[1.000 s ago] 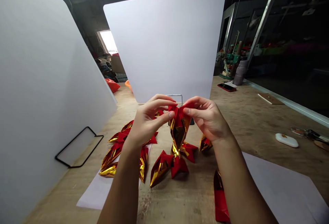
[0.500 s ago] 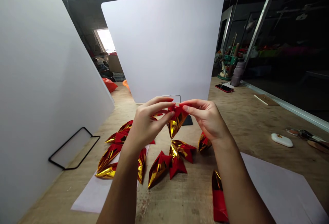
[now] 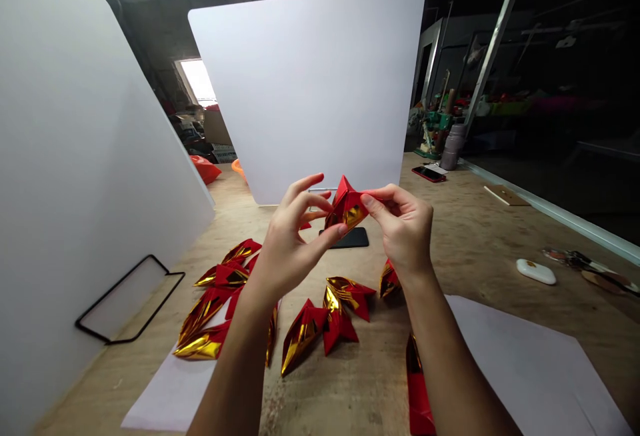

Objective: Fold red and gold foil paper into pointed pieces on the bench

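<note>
Our right hand (image 3: 407, 229) pinches a folded red-and-gold piece (image 3: 347, 204) by its right corner between thumb and forefinger, above the middle of the desk (image 3: 465, 236), while our left hand (image 3: 295, 243) curves loosely round the piece's left side, fingers spread; we cannot tell how firmly they press. One red point of the piece stands upward, so we judge its folding well advanced, though whether it is finished we cannot say. Similar pieces seem already shaped: a cluster (image 3: 207, 306) toward the desk's left edge, partly on a white sheet (image 3: 160, 393), a small group (image 3: 337, 331) nearer the front edge, and a lone piece (image 3: 388, 280) just beside our right forearm (image 3: 450, 343). Close to the front edge, a squarer red piece (image 3: 419, 396), partly behind that forearm, looks less shaped, so we take it as work perhaps left. Whether the grouped ones are joined, we cannot tell.
</note>
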